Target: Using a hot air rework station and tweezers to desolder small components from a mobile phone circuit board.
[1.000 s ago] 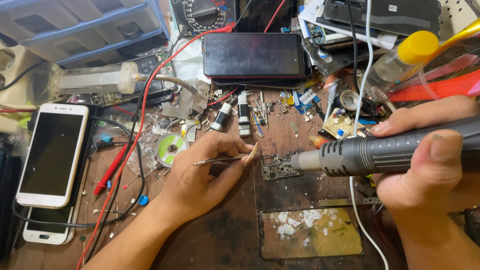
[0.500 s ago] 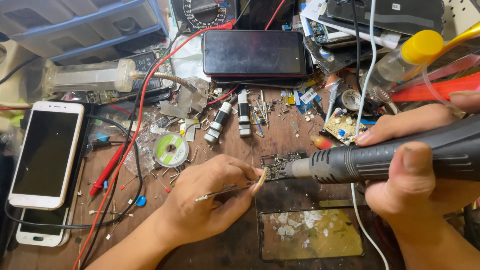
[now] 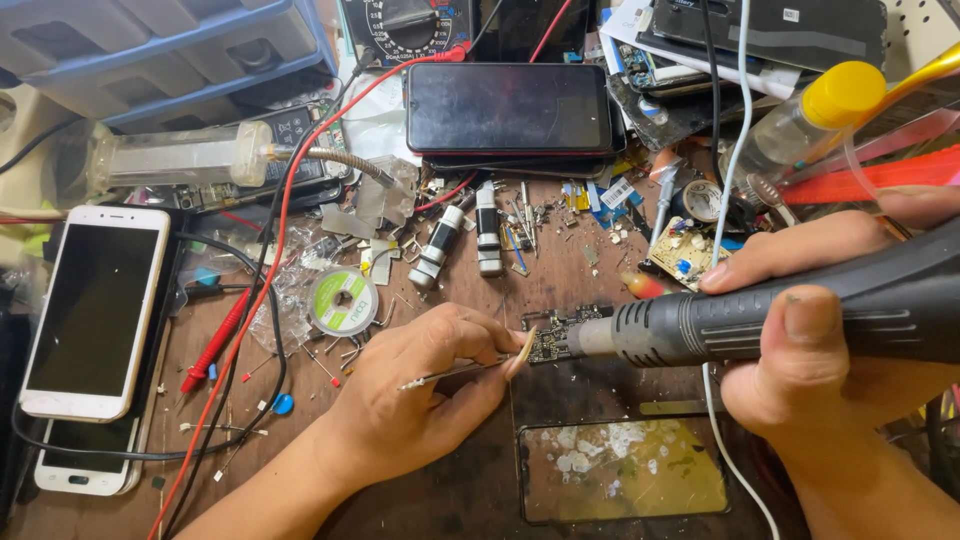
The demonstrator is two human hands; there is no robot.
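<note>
Left hand (image 3: 420,400) grips tweezers (image 3: 450,372) at the circuit board (image 3: 560,335). Right hand (image 3: 830,360) holds the hot-air handpiece (image 3: 760,320), nozzle at the board's right edge.

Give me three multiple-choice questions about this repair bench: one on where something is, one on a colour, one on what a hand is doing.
1. Where does the white phone lie?
A. At the left edge of the bench
B. Under the circuit board
C. In the blue drawer

2. What colour is the cap of the squeeze bottle?
A. Green
B. Yellow
C. Black

3. What does the left hand hold?
A. A screwdriver
B. Nothing
C. Tweezers

Answers:
1. A, it rests screen up at far left, on top of another phone.
2. B, the cap at upper right is plainly yellow.
3. C, thin tweezers are pinched in its fingers, tips toward the circuit board, while the right hand grips the hot-air tool aimed at the same board.
</note>
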